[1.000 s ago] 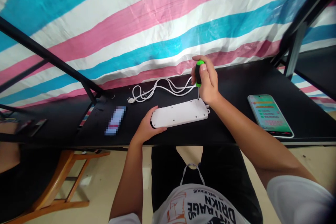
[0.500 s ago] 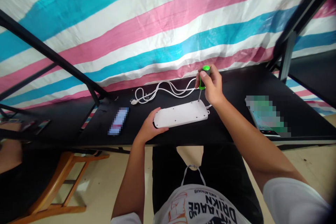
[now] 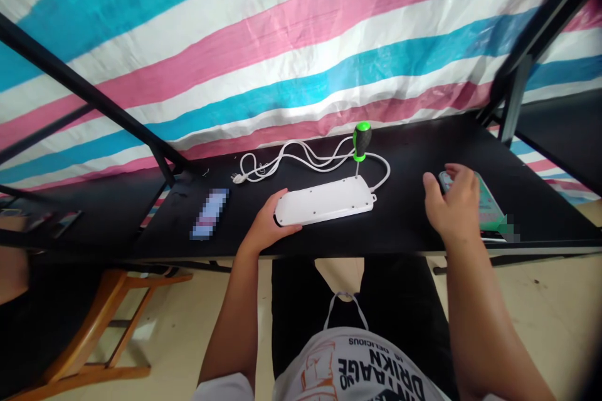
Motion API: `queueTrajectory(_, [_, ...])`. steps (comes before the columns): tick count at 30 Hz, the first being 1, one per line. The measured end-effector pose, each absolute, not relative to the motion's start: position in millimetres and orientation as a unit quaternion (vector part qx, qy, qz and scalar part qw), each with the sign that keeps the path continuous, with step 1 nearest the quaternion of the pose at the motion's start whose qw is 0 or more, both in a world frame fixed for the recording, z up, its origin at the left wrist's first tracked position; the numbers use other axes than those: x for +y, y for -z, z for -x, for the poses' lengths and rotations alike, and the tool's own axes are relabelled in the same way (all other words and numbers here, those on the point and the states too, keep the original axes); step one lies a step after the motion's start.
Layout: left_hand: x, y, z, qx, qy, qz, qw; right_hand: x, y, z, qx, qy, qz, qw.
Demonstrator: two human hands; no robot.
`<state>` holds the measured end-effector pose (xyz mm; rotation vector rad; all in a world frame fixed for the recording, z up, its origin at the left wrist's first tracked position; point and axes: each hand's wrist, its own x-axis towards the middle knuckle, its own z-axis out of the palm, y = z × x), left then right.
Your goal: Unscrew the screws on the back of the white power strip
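Note:
A white power strip (image 3: 324, 202) lies face down on the black table, with small screw holes along its back. My left hand (image 3: 267, 225) grips its left end, thumb along the near side and fingers over the far side. A screwdriver (image 3: 362, 141) with a green and black handle stands upright by itself, its tip at the strip's far right corner. My right hand (image 3: 454, 203) is empty, thumb and fingers apart, above the left part of a tablet-like device (image 3: 489, 207). Whether it touches the device I cannot tell.
The strip's white cord (image 3: 305, 160) loops behind it to a plug (image 3: 239, 178). A phone (image 3: 210, 213) lies to the left on the table (image 3: 404, 225). Black metal frame bars (image 3: 89, 91) and a striped sheet (image 3: 282, 62) stand behind. Another person's arm (image 3: 13, 257) and a wooden chair (image 3: 101, 319) are at left.
My right hand has let go of the screwdriver and moved right, over the tablet-like device. The screwdriver stays standing on the strip. My left hand keeps its grip.

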<state>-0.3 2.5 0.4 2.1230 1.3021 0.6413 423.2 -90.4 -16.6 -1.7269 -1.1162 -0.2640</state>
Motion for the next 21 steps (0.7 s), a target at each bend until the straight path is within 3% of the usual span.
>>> queueTrajectory(4, [2.4,-0.8,0.2,0.49,-0.236,-0.791,0.28,-63.7,-28.9,-406.7,-0.565,0.14,0.621,0.524])
queueTrajectory(10, [0.3,-4.0,-1.8,0.494,-0.235,-0.788,0.283,-14.1,-103.8,-349.6,-0.719,0.06,0.453,0.524])
queueTrajectory(15, [-0.7,-7.7,-3.9,0.504,-0.229,-0.784,0.281,31.2,-101.4,-322.0,-0.716,0.144,0.465,0.5])
queueTrajectory(21, [0.7,-8.0,-3.0,0.503,-0.227,-0.788,0.275,52.0,-66.1,-320.0,-0.641,0.065,0.42,0.639])
